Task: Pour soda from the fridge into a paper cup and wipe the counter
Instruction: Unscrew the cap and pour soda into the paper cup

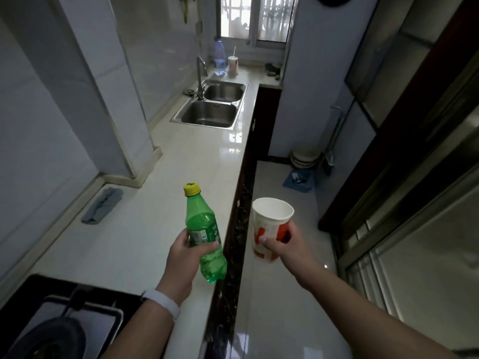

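Step in hand: both items are fetched and carried, and pouring has not begun.

Your left hand [184,256] is curled round the lower half of the bottle [204,234], thumb across the label. The bottle leans slightly and is held above the near edge of the table [155,198]. Its yellow cap [192,189] is on.

Your right hand [285,247] grips the cup [270,224] about its middle, thumb on the near side. The cup is upright, looks empty, and sits at 3 o'clock of the bottle. It hangs over the floor, past the table's edge.

Next move, in my judgement: with both hands occupied, you cannot turn the cap. Set the cup down on the table first, free the right hand, then open the bottle. Opening it over the table would keep any fizz off the floor.

Surroundings:
- A grey cloth [103,204] lies on the table at 9 o'clock of the bottle, against the wall. It would serve for wiping.
- A stove [64,320] is at 7 o'clock, with a dark pan on it.
- A double sink [210,114] is at 12 o'clock, with droplets on the table just beside it.
- A water bottle [219,58] stands beyond the sink.

Obstructions: none lies on the table between the bottle and the cloth.
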The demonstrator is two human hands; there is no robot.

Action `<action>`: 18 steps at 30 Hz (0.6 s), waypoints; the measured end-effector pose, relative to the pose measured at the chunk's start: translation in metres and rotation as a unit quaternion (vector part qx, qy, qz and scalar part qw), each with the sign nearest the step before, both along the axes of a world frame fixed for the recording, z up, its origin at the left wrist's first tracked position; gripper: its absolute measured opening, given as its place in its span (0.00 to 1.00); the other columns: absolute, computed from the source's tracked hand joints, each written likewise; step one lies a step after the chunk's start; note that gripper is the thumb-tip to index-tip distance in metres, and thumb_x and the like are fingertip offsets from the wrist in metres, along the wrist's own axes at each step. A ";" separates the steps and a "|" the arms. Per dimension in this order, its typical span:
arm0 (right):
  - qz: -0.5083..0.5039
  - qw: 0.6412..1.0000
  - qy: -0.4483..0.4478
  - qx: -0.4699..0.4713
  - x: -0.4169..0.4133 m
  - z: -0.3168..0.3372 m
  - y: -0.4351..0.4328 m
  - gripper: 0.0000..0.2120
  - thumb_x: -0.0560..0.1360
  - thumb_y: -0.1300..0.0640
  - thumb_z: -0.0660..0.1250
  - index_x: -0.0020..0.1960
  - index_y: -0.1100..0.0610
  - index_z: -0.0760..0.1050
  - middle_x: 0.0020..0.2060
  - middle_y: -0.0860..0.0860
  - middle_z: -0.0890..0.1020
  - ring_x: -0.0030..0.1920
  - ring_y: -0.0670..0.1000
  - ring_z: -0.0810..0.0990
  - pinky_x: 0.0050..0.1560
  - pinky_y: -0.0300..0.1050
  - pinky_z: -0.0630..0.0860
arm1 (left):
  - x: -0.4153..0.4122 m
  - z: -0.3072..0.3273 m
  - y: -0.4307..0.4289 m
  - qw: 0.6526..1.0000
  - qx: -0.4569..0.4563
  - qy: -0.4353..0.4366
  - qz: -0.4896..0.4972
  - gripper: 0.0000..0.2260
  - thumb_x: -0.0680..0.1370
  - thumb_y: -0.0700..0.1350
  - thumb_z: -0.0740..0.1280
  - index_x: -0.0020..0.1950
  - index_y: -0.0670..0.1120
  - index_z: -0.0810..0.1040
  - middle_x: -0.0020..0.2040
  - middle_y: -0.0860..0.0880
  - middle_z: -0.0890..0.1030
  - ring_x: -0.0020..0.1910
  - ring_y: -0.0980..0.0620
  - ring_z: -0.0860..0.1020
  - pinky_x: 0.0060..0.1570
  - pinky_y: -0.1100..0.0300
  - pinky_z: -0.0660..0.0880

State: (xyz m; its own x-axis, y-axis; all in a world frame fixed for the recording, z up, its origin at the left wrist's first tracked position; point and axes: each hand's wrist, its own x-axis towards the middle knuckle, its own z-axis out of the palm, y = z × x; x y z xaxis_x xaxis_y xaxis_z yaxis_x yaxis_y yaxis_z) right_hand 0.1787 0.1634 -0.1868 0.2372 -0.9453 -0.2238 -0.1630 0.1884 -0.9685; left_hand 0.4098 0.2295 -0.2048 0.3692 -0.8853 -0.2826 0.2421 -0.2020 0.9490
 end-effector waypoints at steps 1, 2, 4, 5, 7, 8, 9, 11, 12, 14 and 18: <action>-0.005 1.000 0.003 0.000 -0.001 0.001 -0.004 0.25 0.70 0.56 0.77 0.63 0.47 0.70 0.54 0.47 0.82 0.54 0.46 0.81 0.48 0.40 0.78 | 0.000 0.000 -0.007 1.000 -0.001 0.002 -0.004 0.20 0.61 0.41 0.78 0.52 0.48 0.82 0.49 0.45 0.85 0.51 0.41 0.82 0.53 0.41 0.80; -0.012 1.000 0.007 -0.001 -0.003 0.003 -0.008 0.24 0.71 0.56 0.76 0.62 0.47 0.71 0.53 0.47 0.82 0.52 0.45 0.81 0.46 0.38 0.78 | -0.001 -0.001 -0.014 1.000 0.000 0.003 -0.009 0.21 0.61 0.41 0.78 0.52 0.48 0.82 0.49 0.45 0.85 0.51 0.41 0.82 0.53 0.41 0.79; -0.030 0.999 0.008 -0.007 -0.008 0.004 -0.020 0.23 0.71 0.57 0.76 0.61 0.46 0.71 0.53 0.46 0.82 0.51 0.43 0.81 0.45 0.36 0.77 | -0.004 -0.003 -0.028 1.000 0.004 0.004 -0.018 0.21 0.61 0.41 0.78 0.53 0.48 0.82 0.49 0.45 0.85 0.51 0.41 0.82 0.54 0.41 0.79; -0.038 0.999 0.009 -0.007 -0.010 0.003 -0.027 0.23 0.71 0.56 0.76 0.62 0.46 0.70 0.54 0.46 0.82 0.51 0.43 0.81 0.44 0.35 0.76 | -0.006 -0.004 -0.036 1.000 0.006 0.005 -0.022 0.21 0.61 0.41 0.78 0.53 0.48 0.82 0.49 0.45 0.85 0.51 0.41 0.83 0.54 0.41 0.79; -0.054 0.998 0.010 -0.006 -0.016 0.000 -0.040 0.26 0.71 0.55 0.76 0.65 0.47 0.69 0.55 0.45 0.81 0.52 0.42 0.80 0.42 0.34 0.76 | -0.011 -0.008 -0.049 0.999 0.012 0.007 -0.032 0.21 0.61 0.41 0.78 0.53 0.48 0.82 0.49 0.45 0.85 0.51 0.42 0.83 0.55 0.41 0.79; -0.060 0.998 0.010 -0.007 -0.019 -0.001 -0.047 0.27 0.71 0.55 0.76 0.66 0.49 0.69 0.55 0.45 0.81 0.53 0.42 0.80 0.41 0.33 0.76 | -0.013 -0.010 -0.057 0.999 0.015 0.007 -0.037 0.21 0.61 0.41 0.78 0.53 0.49 0.82 0.49 0.45 0.85 0.51 0.42 0.83 0.55 0.41 0.79; -0.065 0.998 0.009 -0.007 -0.022 -0.004 -0.055 0.28 0.71 0.55 0.76 0.67 0.49 0.69 0.56 0.46 0.81 0.53 0.43 0.80 0.41 0.33 0.76 | -0.016 -0.012 -0.064 0.999 0.018 0.007 -0.041 0.21 0.61 0.41 0.78 0.53 0.49 0.82 0.49 0.45 0.85 0.51 0.42 0.83 0.55 0.40 0.78; -0.070 0.997 0.006 -0.004 -0.028 -0.009 -0.070 0.28 0.71 0.56 0.76 0.67 0.50 0.68 0.55 0.45 0.81 0.53 0.43 0.80 0.40 0.33 0.77 | -0.023 -0.015 -0.080 0.999 0.025 0.004 -0.046 0.21 0.60 0.41 0.78 0.53 0.50 0.82 0.49 0.46 0.85 0.52 0.41 0.82 0.56 0.40 0.78; -0.073 0.997 0.001 -0.002 -0.031 -0.012 -0.080 0.28 0.71 0.56 0.76 0.67 0.51 0.69 0.55 0.45 0.81 0.53 0.43 0.80 0.40 0.33 0.76 | -0.027 -0.016 -0.089 0.999 0.028 0.001 -0.047 0.21 0.60 0.41 0.78 0.53 0.50 0.82 0.50 0.46 0.85 0.52 0.41 0.82 0.56 0.41 0.78; -0.076 0.997 -0.012 0.002 -0.036 -0.019 -0.101 0.27 0.71 0.57 0.76 0.66 0.51 0.70 0.55 0.46 0.82 0.52 0.43 0.81 0.41 0.33 0.77 | -0.033 -0.017 -0.107 0.999 0.029 -0.004 -0.043 0.21 0.60 0.41 0.78 0.52 0.50 0.82 0.50 0.45 0.85 0.52 0.41 0.82 0.56 0.41 0.78; -0.052 0.998 -0.040 0.009 -0.044 -0.027 -0.156 0.26 0.71 0.56 0.76 0.66 0.50 0.71 0.55 0.48 0.83 0.51 0.42 0.83 0.42 0.34 0.78 | -0.041 -0.010 -0.148 0.999 0.024 -0.018 -0.026 0.20 0.61 0.41 0.78 0.52 0.50 0.82 0.49 0.45 0.85 0.51 0.41 0.82 0.54 0.44 0.79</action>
